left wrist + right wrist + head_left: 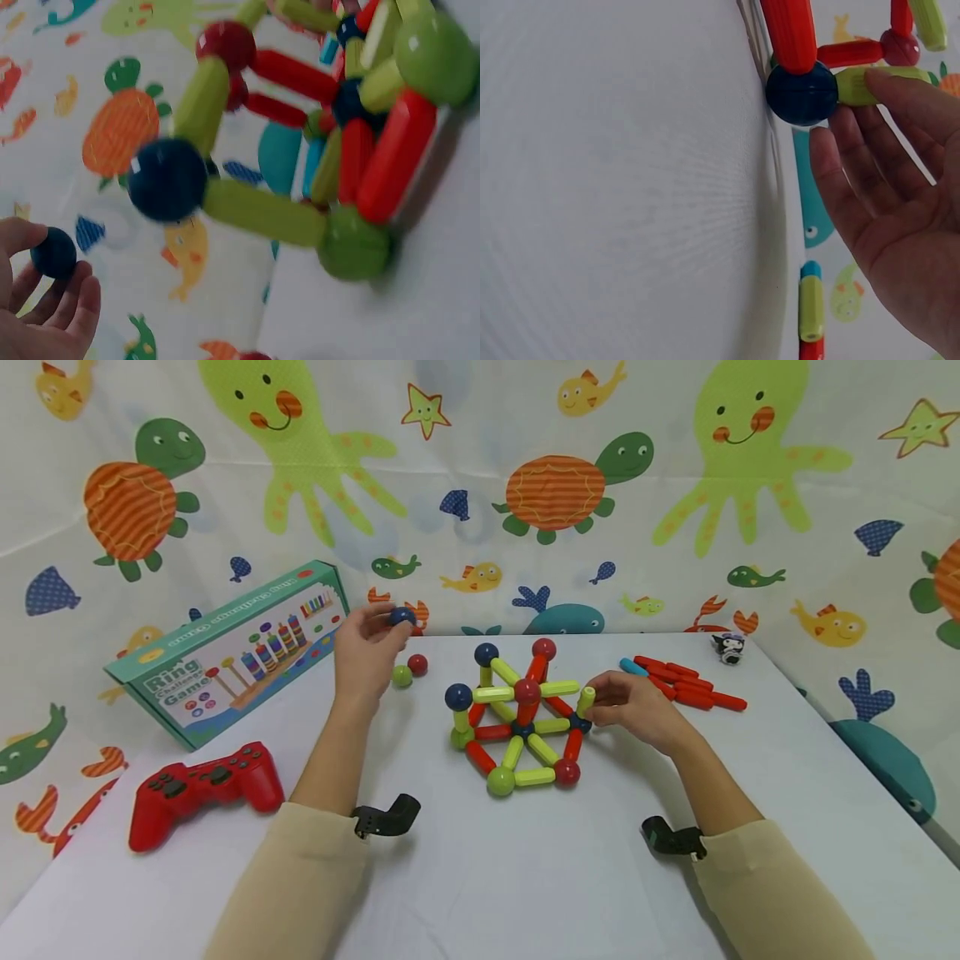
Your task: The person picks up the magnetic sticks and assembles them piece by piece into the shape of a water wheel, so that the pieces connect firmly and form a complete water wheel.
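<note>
My left hand [363, 652] is raised at the left of the frame, pinching a dark blue ball [402, 616] between thumb and fingers. A frame of balls and rods [492, 695], in red, yellow-green and dark blue, sits on the table between my hands. At its right corner my right hand [637, 708] pinches an upright yellow-green rod [586, 700]. In the right wrist view, this rod's lower end meets a dark blue corner ball [802, 93]. Some posts on the left and back carry blue and red balls on top, joined by upper rods.
A green ball [402, 676] and a red ball [417, 665] lie behind my left wrist. Red rods [693, 687] and a blue one lie at right, near a small figurine [728, 647]. A game box [240, 652] and red controller [206, 789] stand at left.
</note>
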A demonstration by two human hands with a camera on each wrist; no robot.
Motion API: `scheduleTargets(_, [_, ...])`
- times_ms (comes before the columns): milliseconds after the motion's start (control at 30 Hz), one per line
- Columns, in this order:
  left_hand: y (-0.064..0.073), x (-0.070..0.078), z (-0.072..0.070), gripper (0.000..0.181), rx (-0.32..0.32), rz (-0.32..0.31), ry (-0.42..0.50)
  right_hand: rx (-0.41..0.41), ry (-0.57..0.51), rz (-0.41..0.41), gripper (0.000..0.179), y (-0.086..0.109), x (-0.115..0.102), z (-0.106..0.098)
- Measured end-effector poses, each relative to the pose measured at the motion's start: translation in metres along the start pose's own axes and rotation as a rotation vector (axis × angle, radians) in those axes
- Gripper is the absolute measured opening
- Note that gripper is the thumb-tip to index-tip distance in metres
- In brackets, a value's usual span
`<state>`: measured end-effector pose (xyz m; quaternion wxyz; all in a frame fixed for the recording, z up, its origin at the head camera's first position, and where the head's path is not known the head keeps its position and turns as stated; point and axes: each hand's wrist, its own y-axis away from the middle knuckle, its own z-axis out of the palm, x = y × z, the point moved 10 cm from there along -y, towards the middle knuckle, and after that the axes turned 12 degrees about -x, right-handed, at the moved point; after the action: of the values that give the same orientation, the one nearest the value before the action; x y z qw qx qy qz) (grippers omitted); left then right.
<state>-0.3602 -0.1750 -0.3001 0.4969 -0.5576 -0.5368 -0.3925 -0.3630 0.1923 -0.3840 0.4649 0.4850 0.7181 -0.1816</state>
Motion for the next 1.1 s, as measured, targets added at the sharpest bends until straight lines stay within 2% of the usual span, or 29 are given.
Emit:
scheduleTargets(100, [0.01, 0.04, 0.047, 0.046, -0.213, 0.097, -0.07, -0.006, -0.022, -0.007, 0.036, 0.001, 0.0, 0.001])
scheduleTargets(200, [0.018, 0.068, 0.098, 0.044, -0.422, 0.173, -0.194, -0.015, -0.039, -0.013, 0.037, 0.0, -0.001, 0.003])
scheduleTargets(300, [0.023, 0.079, 0.143, 0.04, -0.593, 0.195, -0.275, -0.018, -0.048, -0.016, 0.038, 0.001, -0.001, 0.004])
scheduleTargets(400, [0.025, 0.078, 0.176, 0.037, -0.698, 0.187, -0.331, -0.017, -0.05, -0.013, 0.038, 0.002, -0.001, 0.005])
scheduleTargets(533, [0.025, 0.071, 0.207, 0.037, -0.766, 0.187, -0.424, -0.018, -0.054, -0.013, 0.039, 0.002, 0.0, 0.005])
scheduleTargets(667, [0.025, 0.065, 0.228, 0.035, -0.796, 0.192, -0.481, -0.017, -0.064, -0.022, 0.044, 0.001, -0.001, 0.004])
scheduleTargets(900, [0.025, 0.051, 0.243, 0.031, -0.815, 0.149, -0.601, -0.03, -0.063, -0.01, 0.046, 0.001, 0.002, 0.007])
scheduleTargets(1100, [0.027, 0.054, 0.249, 0.029, -0.826, 0.202, -0.759, -0.02, -0.044, -0.008, 0.046, 0.002, 0.002, 0.005])
